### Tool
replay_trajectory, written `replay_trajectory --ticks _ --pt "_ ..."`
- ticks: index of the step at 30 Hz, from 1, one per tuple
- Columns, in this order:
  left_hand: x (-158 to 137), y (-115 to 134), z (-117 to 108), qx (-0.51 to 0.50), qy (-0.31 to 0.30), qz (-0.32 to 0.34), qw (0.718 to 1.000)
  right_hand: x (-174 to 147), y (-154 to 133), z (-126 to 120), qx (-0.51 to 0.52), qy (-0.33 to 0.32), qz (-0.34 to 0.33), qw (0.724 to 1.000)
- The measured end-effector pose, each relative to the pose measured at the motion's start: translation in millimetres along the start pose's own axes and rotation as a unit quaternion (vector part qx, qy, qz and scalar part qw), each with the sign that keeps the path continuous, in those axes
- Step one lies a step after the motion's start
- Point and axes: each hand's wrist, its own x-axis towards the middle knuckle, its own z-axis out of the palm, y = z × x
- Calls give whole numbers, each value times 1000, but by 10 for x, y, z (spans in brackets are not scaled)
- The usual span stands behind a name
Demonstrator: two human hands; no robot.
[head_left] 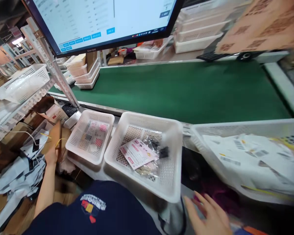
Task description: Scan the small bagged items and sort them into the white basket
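Note:
My right hand (208,217) is at the bottom right with its fingers stretched out and apart, holding nothing. It is just right of a white basket (170,182), which contains clear plastic packets and a printed card (138,152). On the left, my left hand (51,157) reaches to a brown cardboard piece (54,138) beside loose papers; its fingers are blurred and hidden against the cardboard, so I cannot tell its grip. Between the hands, a smaller white basket (74,145) holds several small packets with pink, red and black patterned items (98,142).
A large white bin (198,130) of white labelled packages stands at right. Behind runs a green conveyor belt (176,88), with stacked baskets (87,85) on it. A monitor (105,23) hangs overhead. Grey papers (22,178) and a metal post (61,80) are at left.

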Motion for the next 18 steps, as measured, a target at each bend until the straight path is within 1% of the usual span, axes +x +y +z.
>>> replay_trajectory --ticks 2,3,4,5,6,7,8,9,10,11,12,14,15,16,17,18 --pt "-21 31 -281 -17 78 -21 997 49 -16 -7 -8 3 -19 1000" --pt "-39 76 -410 -44 131 -24 990 76 -31 -14 -11 6 -31 999" --pt "-69 148 -518 -83 185 -12 979 102 -51 -22 -13 9 -42 999" --pt "-115 253 -598 -130 234 16 963 125 -73 -31 -15 11 -52 998" --pt "-182 397 -644 -183 282 58 940 144 -97 -39 -16 11 -59 998" --pt "-272 579 -657 -234 320 117 911 159 -120 -45 -19 8 -65 998" --pt "-387 798 -638 -277 337 192 879 171 -139 -50 -21 8 -69 997" --pt "-525 1049 -591 -310 331 280 846 181 -151 -50 -21 12 -71 997" --pt "-683 1323 -526 -333 306 367 813 194 -152 -45 -20 17 -73 997" --pt "-855 1605 -449 -345 256 450 783 212 -141 -34 -12 23 -76 997" --pt "-1033 1879 -370 -343 192 520 758 239 -114 -15 1 26 -75 997" --pt "-1351 2339 -233 -295 28 629 719 331 -14 47 36 26 -53 998" --pt "-1458 2499 -185 -261 -52 668 695 398 57 86 52 26 -33 998" --pt "-1509 2605 -153 -232 -120 692 673 478 138 130 61 28 -10 998" --pt "-1495 2660 -136 -217 -161 698 663 569 222 175 63 33 10 997" --pt "-1414 2668 -130 -211 -176 685 675 669 304 219 59 40 24 997"
